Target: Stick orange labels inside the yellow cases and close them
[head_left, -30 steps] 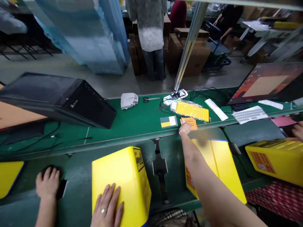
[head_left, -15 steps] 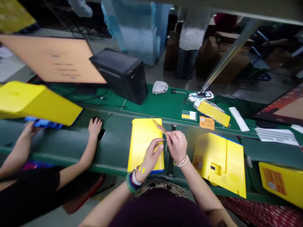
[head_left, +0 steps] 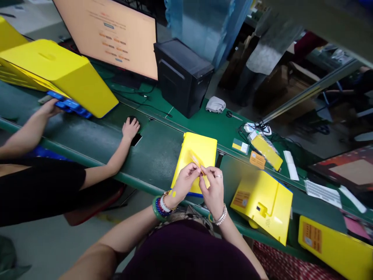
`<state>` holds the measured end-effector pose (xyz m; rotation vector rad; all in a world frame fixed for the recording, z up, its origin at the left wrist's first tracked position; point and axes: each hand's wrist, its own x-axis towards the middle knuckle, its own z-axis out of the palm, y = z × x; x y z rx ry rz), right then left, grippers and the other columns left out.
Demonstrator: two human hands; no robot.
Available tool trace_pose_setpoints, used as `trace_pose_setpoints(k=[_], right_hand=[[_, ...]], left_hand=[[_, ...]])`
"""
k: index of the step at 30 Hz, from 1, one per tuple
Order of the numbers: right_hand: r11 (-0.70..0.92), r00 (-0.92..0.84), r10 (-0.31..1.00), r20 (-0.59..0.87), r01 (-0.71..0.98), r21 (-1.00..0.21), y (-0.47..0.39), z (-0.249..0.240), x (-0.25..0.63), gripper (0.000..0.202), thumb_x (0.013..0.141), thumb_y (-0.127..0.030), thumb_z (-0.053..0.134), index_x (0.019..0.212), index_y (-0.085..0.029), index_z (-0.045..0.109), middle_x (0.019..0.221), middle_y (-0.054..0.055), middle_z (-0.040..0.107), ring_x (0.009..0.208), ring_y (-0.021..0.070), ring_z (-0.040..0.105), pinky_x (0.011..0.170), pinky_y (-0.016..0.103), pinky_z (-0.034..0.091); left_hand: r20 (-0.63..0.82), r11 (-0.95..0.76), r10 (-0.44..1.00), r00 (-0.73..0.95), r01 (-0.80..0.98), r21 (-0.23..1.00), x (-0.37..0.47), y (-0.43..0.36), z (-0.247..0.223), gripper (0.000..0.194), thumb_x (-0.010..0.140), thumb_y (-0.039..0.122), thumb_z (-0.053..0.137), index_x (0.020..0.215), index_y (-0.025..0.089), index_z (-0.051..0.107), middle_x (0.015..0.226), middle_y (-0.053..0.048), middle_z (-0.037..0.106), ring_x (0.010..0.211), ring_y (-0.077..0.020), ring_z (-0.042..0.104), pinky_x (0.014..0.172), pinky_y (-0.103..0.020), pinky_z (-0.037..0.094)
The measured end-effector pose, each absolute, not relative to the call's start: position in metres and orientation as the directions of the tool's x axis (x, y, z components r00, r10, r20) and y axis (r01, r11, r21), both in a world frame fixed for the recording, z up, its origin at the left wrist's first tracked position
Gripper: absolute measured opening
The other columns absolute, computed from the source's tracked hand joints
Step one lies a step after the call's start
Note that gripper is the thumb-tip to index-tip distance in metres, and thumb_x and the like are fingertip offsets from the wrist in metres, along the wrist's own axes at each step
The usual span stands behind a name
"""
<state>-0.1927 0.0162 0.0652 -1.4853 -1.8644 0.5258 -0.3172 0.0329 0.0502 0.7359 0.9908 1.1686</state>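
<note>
My left hand (head_left: 186,181) and my right hand (head_left: 212,184) meet over a flat yellow casing (head_left: 201,144) on the green work surface. Fingertips of both pinch a thin orange label (head_left: 196,160), seen nearly edge-on and blurred. The label is held above the casing, apart from it as far as I can see. Right of my hands, another yellow device (head_left: 272,198) rests tilted, with a socket recess and an orange sticker (head_left: 241,198) on its side. A similar orange label (head_left: 257,159) lies on the bench behind it.
At left, a co-worker's hand (head_left: 131,127) rests on a black mouse, near a large yellow device (head_left: 84,83). A monitor (head_left: 116,37) and black computer tower (head_left: 183,77) stand behind. Scissors (head_left: 233,115), a grey cloth (head_left: 215,105) and a yellow device (head_left: 335,245) lie rightward.
My left hand has come up to the label, which was in my right hand alone; both now pinch it. The head view has shifted and tilted.
</note>
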Motion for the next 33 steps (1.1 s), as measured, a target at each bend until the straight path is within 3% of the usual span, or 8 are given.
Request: trace_pose_setpoints(k=[6, 13, 15, 18, 21, 24, 28, 33], right_hand=[[0.244, -0.115, 0.969, 0.216, 0.530, -0.812, 0.017, 0.074, -0.202, 0.019, 0.091, -0.026, 0.057, 0.108, -0.023, 0.067, 0.104, 0.007, 0.065, 0.098, 0.0184, 0.062, 0.088, 0.035, 0.053], [0.310, -0.076, 0.932, 0.355, 0.675, -0.670, 0.011, 0.072, -0.211, 0.014, 0.092, -0.023, 0.054, 0.096, -0.022, 0.068, 0.093, 0.007, 0.071, 0.090, 0.0190, 0.066, 0.085, 0.037, 0.053], [0.307, -0.056, 0.931, 0.361, 0.658, -0.688, 0.011, 0.072, -0.211, 0.015, 0.092, -0.023, 0.055, 0.096, -0.022, 0.069, 0.094, 0.007, 0.072, 0.091, 0.0189, 0.067, 0.086, 0.037, 0.052], [0.223, -0.008, 0.967, 0.256, 0.520, -0.824, 0.014, 0.075, -0.207, 0.013, 0.091, -0.026, 0.058, 0.093, -0.022, 0.070, 0.092, 0.006, 0.072, 0.087, 0.0182, 0.067, 0.083, 0.035, 0.053], [0.105, -0.008, 0.994, 0.111, 0.398, -0.911, 0.020, 0.078, -0.199, 0.016, 0.090, -0.031, 0.060, 0.082, -0.021, 0.070, 0.083, 0.004, 0.071, 0.081, 0.0176, 0.066, 0.079, 0.033, 0.052], [0.094, -0.054, 0.995, 0.079, 0.392, -0.915, 0.023, 0.078, -0.194, 0.015, 0.088, -0.033, 0.062, 0.084, -0.021, 0.070, 0.084, 0.003, 0.070, 0.082, 0.0177, 0.065, 0.080, 0.033, 0.052], [0.160, -0.080, 0.987, 0.139, 0.451, -0.878, 0.023, 0.077, -0.200, 0.016, 0.086, -0.032, 0.065, 0.098, -0.022, 0.068, 0.097, 0.005, 0.071, 0.092, 0.0187, 0.066, 0.086, 0.034, 0.052], [0.146, -0.052, 0.989, 0.138, 0.465, -0.873, 0.027, 0.075, -0.208, 0.014, 0.092, -0.029, 0.057, 0.089, -0.023, 0.070, 0.089, 0.003, 0.072, 0.084, 0.0172, 0.068, 0.081, 0.032, 0.053]], left_hand=[[-0.239, 0.290, 0.957, 0.164, -0.509, 0.811, -0.339, 0.033, 0.057, 0.025, 0.083, 0.037, 0.067, 0.076, 0.016, 0.054, 0.074, 0.002, 0.053, 0.071, -0.0102, 0.052, 0.072, -0.023, 0.046], [-0.175, 0.200, 0.979, 0.105, -0.322, 0.925, -0.343, 0.030, 0.062, 0.026, 0.082, 0.040, 0.067, 0.078, 0.016, 0.059, 0.071, 0.002, 0.055, 0.068, -0.0109, 0.051, 0.069, -0.024, 0.045], [-0.166, 0.187, 0.982, 0.091, -0.310, 0.932, -0.342, 0.029, 0.064, 0.026, 0.082, 0.041, 0.067, 0.078, 0.016, 0.059, 0.072, 0.002, 0.056, 0.069, -0.0113, 0.052, 0.070, -0.024, 0.046], [-0.148, 0.179, 0.982, 0.121, -0.308, 0.934, -0.346, 0.030, 0.066, 0.026, 0.082, 0.040, 0.066, 0.076, 0.017, 0.057, 0.072, 0.001, 0.058, 0.069, -0.0119, 0.054, 0.071, -0.025, 0.046], [-0.103, 0.180, 0.961, 0.258, -0.296, 0.938, -0.353, 0.034, 0.070, 0.025, 0.083, 0.039, 0.067, 0.076, 0.016, 0.059, 0.074, 0.000, 0.061, 0.072, -0.0128, 0.055, 0.073, -0.026, 0.046], [-0.079, 0.180, 0.931, 0.356, -0.262, 0.948, -0.358, 0.039, 0.071, 0.025, 0.083, 0.039, 0.065, 0.078, 0.015, 0.061, 0.076, -0.001, 0.061, 0.073, -0.0134, 0.055, 0.073, -0.026, 0.045], [-0.117, 0.183, 0.959, 0.259, -0.250, 0.951, -0.359, 0.045, 0.066, 0.026, 0.084, 0.040, 0.064, 0.076, 0.016, 0.058, 0.073, 0.001, 0.056, 0.070, -0.0122, 0.051, 0.069, -0.025, 0.043], [-0.132, 0.193, 0.961, 0.243, -0.248, 0.949, -0.362, 0.049, 0.059, 0.026, 0.084, 0.039, 0.064, 0.075, 0.016, 0.058, 0.069, 0.002, 0.055, 0.067, -0.0114, 0.049, 0.066, -0.024, 0.041]])
